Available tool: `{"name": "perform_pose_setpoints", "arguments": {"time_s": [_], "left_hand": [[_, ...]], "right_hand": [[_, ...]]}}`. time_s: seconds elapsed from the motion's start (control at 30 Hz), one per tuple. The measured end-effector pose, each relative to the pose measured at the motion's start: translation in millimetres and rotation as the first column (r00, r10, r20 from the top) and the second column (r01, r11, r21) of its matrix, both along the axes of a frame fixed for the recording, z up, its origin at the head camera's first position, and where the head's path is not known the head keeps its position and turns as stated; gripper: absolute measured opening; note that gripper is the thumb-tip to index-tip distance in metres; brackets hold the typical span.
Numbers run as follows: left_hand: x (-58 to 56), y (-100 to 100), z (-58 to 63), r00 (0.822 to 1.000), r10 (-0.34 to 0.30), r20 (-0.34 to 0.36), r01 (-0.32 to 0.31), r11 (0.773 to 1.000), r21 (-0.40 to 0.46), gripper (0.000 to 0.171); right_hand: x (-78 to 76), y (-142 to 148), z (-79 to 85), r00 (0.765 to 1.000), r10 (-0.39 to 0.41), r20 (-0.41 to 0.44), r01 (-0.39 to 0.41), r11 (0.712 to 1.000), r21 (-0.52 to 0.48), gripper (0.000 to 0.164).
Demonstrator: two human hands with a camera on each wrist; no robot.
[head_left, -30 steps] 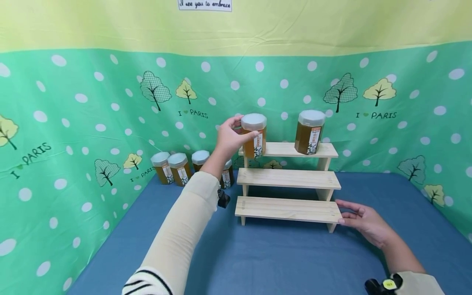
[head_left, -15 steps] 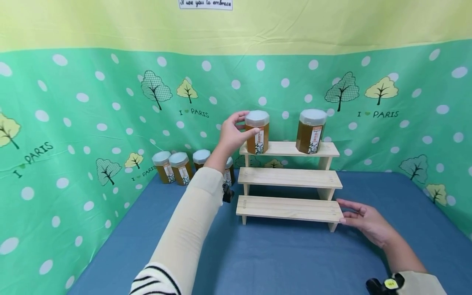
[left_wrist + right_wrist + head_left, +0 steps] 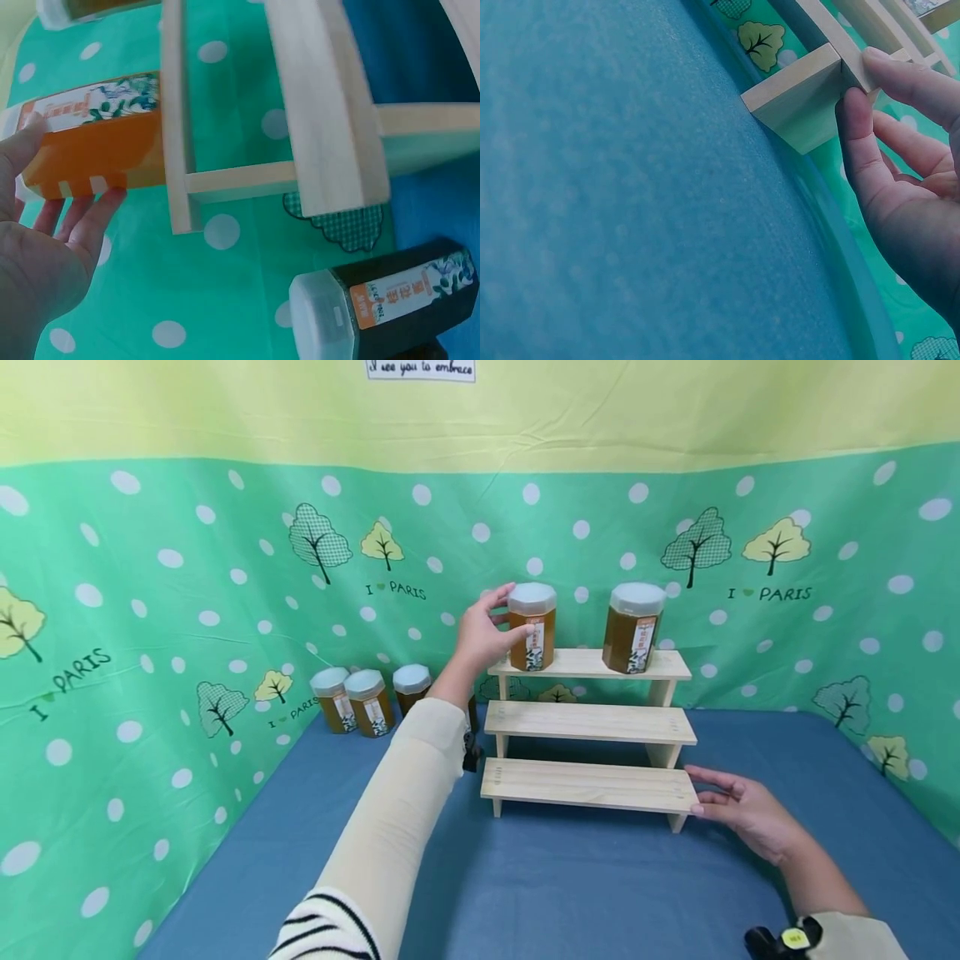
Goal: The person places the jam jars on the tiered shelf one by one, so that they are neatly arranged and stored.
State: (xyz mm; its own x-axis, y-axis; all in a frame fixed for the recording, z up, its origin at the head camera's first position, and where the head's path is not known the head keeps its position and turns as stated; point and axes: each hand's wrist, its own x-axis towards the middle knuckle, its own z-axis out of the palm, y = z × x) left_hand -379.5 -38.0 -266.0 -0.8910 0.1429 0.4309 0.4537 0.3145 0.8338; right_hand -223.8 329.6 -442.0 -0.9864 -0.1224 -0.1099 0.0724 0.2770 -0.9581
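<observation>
My left hand (image 3: 480, 635) holds a honey jar (image 3: 546, 639) with a white lid, its thumb in front and fingers on the left side. The jar stands upright at the left part of the top board of a three-tier wooden shelf (image 3: 592, 720); in the left wrist view the jar's base (image 3: 154, 161) is right at that board. A second honey jar (image 3: 621, 635) stands further right on the same board. My right hand (image 3: 750, 818) pinches the right end of the lowest board (image 3: 585, 781) between thumb and fingers, seen closely in the right wrist view.
Several more honey jars (image 3: 371, 706) stand on the blue tablecloth (image 3: 570, 885) left of the shelf, one mostly hidden behind my left forearm. A green and yellow curtain (image 3: 480, 493) hangs close behind the shelf.
My left hand has carried the jar to the right along the top board, and the jar has gone from slightly tilted to upright. The right hand keeps its place on the lowest board.
</observation>
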Motion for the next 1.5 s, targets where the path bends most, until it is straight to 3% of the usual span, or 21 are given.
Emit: {"name": "perform_pose_setpoints", "arguments": {"time_s": [0.33,0.5,0.73,0.9,1.23,1.5], "left_hand": [[1.9,3.6,-3.7,1.000,-0.008,-0.010,0.008,1.000,0.006,0.072],[7.4,5.5,-8.4,1.000,-0.023,-0.021,0.025,0.998,0.058,0.074],[16.0,1.8,-16.9,0.995,0.034,-0.097,-0.013,0.978,0.208,0.053],[22.9,-5.1,-24.3,0.985,0.042,-0.165,0.001,0.969,0.249,0.043],[37.4,-15.7,-29.6,0.980,-0.026,-0.197,0.083,0.954,0.288,0.046],[49.1,-21.8,-33.4,0.975,-0.058,-0.214,0.116,0.956,0.268,0.050]], "right_hand": [[1.5,1.8,0.8,1.000,0.010,-0.021,-0.010,1.000,-0.016,0.078],[3.6,2.1,1.1,1.000,0.006,-0.011,-0.006,1.000,-0.001,0.080],[2.5,1.0,1.3,1.000,-0.004,0.002,0.004,1.000,0.003,0.083],[1.9,0.2,0.0,1.000,-0.003,0.005,0.003,1.000,0.009,0.082],[2.0,-0.5,0.6,1.000,-0.002,0.008,0.002,1.000,0.017,0.082],[2.9,-0.3,1.7,1.000,0.011,0.000,-0.011,1.000,0.004,0.081]]}}
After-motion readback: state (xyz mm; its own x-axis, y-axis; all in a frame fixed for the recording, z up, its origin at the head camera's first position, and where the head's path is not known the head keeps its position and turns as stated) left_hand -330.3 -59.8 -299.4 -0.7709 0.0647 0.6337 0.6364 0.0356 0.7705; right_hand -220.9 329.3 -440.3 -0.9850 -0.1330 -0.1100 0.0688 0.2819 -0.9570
